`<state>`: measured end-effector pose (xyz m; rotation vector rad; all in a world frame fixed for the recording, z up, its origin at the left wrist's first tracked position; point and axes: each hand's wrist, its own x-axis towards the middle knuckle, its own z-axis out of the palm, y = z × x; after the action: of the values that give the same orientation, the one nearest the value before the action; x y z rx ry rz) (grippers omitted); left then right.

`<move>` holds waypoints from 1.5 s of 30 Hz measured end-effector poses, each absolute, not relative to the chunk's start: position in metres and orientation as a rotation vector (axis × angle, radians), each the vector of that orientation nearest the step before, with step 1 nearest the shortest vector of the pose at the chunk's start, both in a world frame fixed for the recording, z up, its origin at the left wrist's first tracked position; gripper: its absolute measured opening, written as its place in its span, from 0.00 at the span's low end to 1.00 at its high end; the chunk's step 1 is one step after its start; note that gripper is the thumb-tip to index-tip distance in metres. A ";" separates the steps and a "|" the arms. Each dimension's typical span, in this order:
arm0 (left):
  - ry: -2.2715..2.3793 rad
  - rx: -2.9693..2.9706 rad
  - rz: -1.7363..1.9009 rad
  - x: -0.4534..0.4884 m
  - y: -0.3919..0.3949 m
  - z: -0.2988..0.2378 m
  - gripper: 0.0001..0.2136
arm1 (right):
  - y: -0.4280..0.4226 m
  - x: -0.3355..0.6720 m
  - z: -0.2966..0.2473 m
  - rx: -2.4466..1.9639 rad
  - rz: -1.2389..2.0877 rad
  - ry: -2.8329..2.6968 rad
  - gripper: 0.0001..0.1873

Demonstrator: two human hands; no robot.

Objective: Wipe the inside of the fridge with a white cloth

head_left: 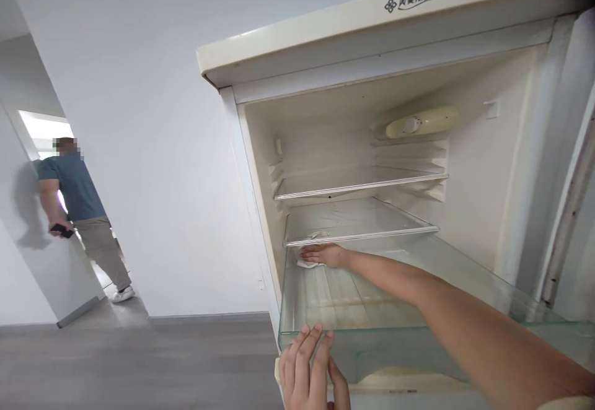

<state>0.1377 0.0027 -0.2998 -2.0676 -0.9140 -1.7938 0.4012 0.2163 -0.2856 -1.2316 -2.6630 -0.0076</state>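
An open white fridge (pixel 325 32) stands in front of me, its inside bare. My right hand (pixel 323 254) reaches deep inside and presses a small white cloth (pixel 307 264) against the left inner wall, just under the lower glass shelf (pixel 357 227). My left hand (pixel 309 370) rests with fingers together on the front edge of the clear crisper drawer (pixel 372 342) at the bottom. A second glass shelf (pixel 357 186) sits higher up, below the cream thermostat housing (pixel 421 122).
The fridge door (pixel 574 199) stands open at the right. A white wall is to the left, grey floor (pixel 130 360) below. A person (pixel 79 212) in a blue shirt stands in a doorway at far left, holding a dark phone.
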 end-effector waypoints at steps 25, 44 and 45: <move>-1.257 -2.154 -2.004 0.121 0.013 -0.286 0.32 | 0.084 0.583 -0.269 -2.029 -0.140 -2.339 0.29; -1.979 -2.450 -2.215 0.120 0.014 -0.308 0.34 | 0.135 0.479 -0.256 -1.522 0.045 -2.038 0.26; -1.975 -2.448 -2.220 0.120 0.015 -0.310 0.34 | 0.146 0.461 -0.256 -1.494 0.037 -2.030 0.27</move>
<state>0.1197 0.0147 -0.3097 -2.4480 -1.9751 -2.2200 0.4614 0.1457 -0.2563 -1.4938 -2.0298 0.0371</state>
